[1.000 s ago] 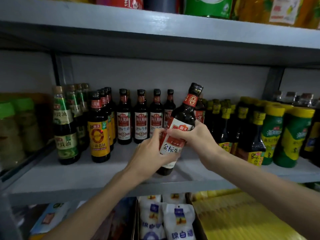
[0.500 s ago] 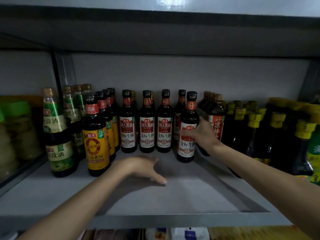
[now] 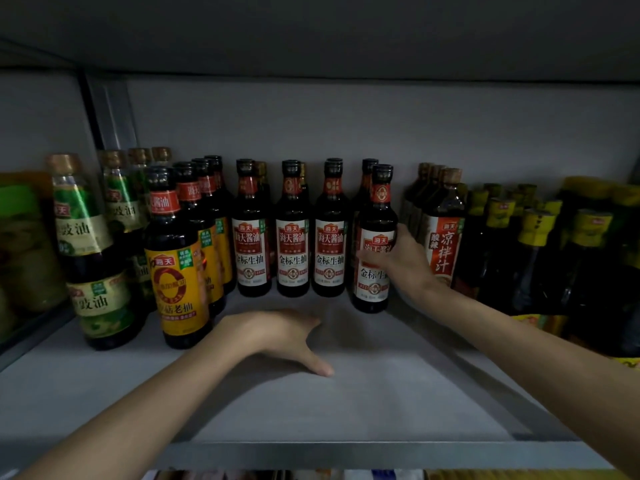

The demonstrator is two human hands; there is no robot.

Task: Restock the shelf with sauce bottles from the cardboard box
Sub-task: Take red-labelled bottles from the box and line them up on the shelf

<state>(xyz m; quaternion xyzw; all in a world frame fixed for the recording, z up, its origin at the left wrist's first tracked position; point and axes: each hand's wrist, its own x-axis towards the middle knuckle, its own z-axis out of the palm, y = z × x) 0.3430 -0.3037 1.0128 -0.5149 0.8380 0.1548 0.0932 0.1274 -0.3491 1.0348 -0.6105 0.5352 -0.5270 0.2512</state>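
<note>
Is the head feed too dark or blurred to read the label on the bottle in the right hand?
Head view: dim, darkest toward the corners; wide-angle bending at the edges; left hand slightly soft, shadowing the shelf; the bottle gripped by the right hand is sharp, its label readable except where that hand covers it.

A grey back wall (image 3: pixel 346 126) and metal upright (image 3: pixel 112 112) stand dimly lit.

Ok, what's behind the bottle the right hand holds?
Behind the bottle in the right hand stands another bottle; only its cap and neck show. Anything further back is covered.
</note>
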